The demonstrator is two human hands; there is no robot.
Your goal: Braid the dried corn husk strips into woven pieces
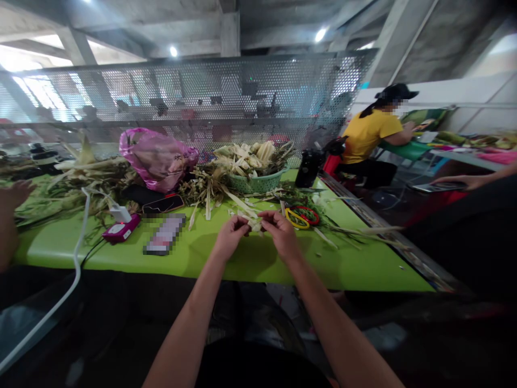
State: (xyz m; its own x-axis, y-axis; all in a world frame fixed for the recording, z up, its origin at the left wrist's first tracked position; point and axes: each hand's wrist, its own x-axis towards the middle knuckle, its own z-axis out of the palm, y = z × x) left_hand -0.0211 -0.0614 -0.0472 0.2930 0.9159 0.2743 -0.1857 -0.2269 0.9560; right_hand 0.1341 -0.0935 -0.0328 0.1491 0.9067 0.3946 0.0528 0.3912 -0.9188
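Note:
Both hands meet over the front of the green table (242,261), pinching a small pale, leafy plant piece (254,224) between them. My left hand (233,233) grips its left side with thumb and fingertips. The right side is pinched by my right hand (280,230). Fingers partly cover the piece, so its full shape is hidden. Just right of my right hand lie scissors with yellow and red handles (298,217). Behind the hands, a green plastic basket (254,184) is heaped with pale, husk-like strips (252,157).
Left of my hands lie a phone (165,234), a second dark phone (163,204) and a purple power strip (121,229) with a white cable. A pink plastic bag (157,159) and a black bottle (309,168) stand behind. Co-workers sit on both sides.

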